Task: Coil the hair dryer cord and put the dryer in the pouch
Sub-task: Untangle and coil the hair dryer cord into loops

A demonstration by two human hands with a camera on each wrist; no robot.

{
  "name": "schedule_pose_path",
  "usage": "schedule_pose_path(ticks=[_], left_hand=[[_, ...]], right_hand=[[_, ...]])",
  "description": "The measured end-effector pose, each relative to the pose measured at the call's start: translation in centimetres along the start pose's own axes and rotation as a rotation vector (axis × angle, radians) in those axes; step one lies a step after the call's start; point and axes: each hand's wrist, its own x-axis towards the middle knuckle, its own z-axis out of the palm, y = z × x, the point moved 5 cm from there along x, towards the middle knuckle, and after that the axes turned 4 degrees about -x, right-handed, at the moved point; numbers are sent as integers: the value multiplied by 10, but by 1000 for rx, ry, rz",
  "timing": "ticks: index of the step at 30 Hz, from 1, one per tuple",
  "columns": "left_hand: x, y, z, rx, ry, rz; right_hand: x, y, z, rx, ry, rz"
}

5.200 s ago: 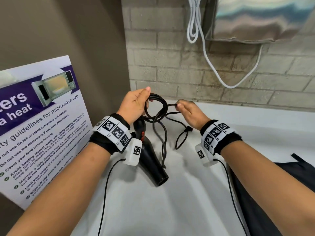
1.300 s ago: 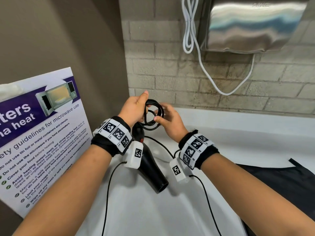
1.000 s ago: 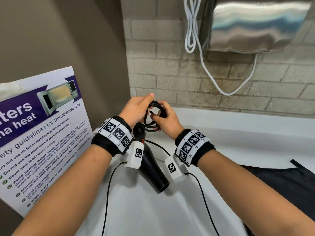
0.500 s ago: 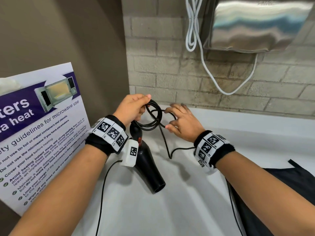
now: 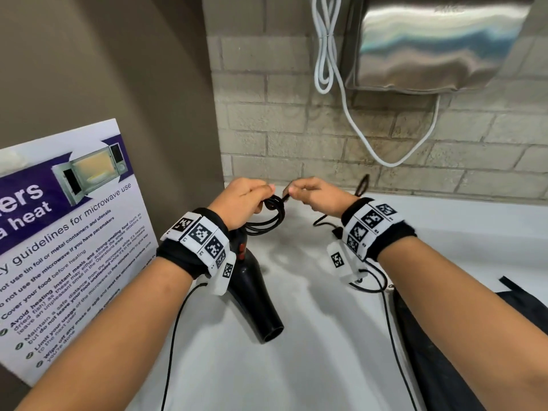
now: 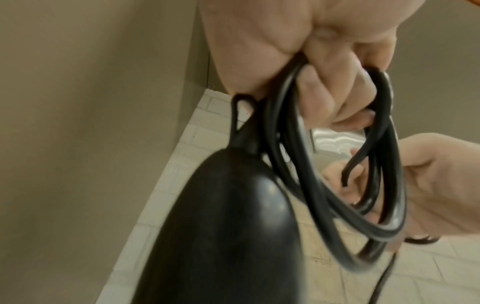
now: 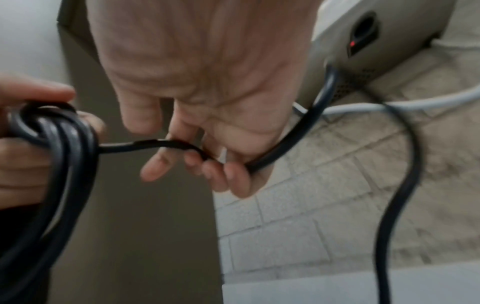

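white counter (image 5: pixel 311 366), black pouch (image 5: pixel 439 351) at its right edge

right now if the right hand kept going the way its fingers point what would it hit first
Most likely the coiled cord bunched in the left hand. The right hand points leftward at it, pinching the strand that leads into the coil. The gap looks small, though depth is uncertain.

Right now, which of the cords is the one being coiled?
The black cord, looped in the left hand and pinched by the right hand. The white cord hangs untouched on the brick wall.
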Motion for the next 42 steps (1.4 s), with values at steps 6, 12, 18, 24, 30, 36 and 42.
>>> schedule_pose_path(ticks=[6,12,18,24,30,36,42], left_hand=[[0,5,4,96,-25,61],[0,12,9,325,-59,148],[-2,13,8,379,-40,222],[-8,14,0,273,100,303],[0,11,6,273,153,300],[5,12,12,226,137,236],[5,12,15,343,53,224]], right_hand=[[6,-23,-21,-57,412,-118],[-8,-50,-12,71,557,-239],[-22,-40,2,372,651,-213],[-39,-11,12,403,605,-200],[-45,-8,45,92,521,-271],[-40,-13,55,-81,531,-255],[-38,-5,59,-195,495,-228]])
